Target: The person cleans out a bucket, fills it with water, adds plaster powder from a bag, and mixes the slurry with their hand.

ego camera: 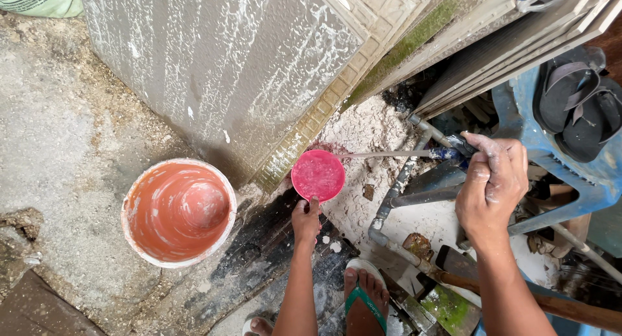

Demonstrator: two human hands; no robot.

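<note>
Left hand [305, 221] fingers pinch pink bowl [317, 175] rim; right hand [490, 184] fingers curled round blue tap [453, 152]. Filling step, bowl w/o visible stream; next calls for steady bowl.

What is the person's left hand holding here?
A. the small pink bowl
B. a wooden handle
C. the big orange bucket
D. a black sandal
A. The left hand grips the near rim of the small pink bowl, while the right hand holds a thin tool whose tip reaches the bowl; the orange bucket stands untouched to the side.
</note>
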